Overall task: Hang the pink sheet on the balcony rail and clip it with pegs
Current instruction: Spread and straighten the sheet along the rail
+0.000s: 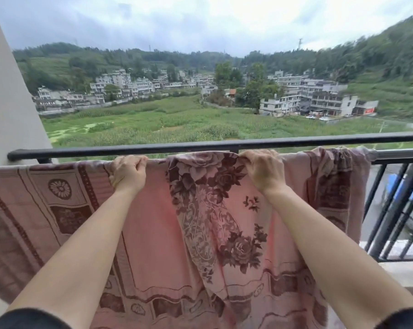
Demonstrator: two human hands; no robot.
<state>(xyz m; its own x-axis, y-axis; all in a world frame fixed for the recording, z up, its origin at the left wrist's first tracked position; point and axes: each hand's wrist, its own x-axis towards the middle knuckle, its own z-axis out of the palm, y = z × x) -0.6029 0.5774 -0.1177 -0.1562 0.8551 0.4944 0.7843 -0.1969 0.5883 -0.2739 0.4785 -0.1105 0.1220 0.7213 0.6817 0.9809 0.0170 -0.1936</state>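
A pink sheet (pixel 153 222) with dark maroon flower and border patterns hangs in front of me, draped over a grey metal bar (pixel 400 153) that runs just below the black balcony rail (pixel 153 147). My left hand (pixel 129 173) grips the sheet's top fold left of centre. My right hand (pixel 263 169) grips the top fold right of centre, where the cloth bunches. The sheet's right end is crumpled over the bar. No pegs are in view.
A pale wall column (pixel 8 103) stands at the left end of the rail. Black vertical balusters (pixel 390 210) close the balcony at the right above a light ledge (pixel 404 269). Beyond the rail lie green fields and houses far below.
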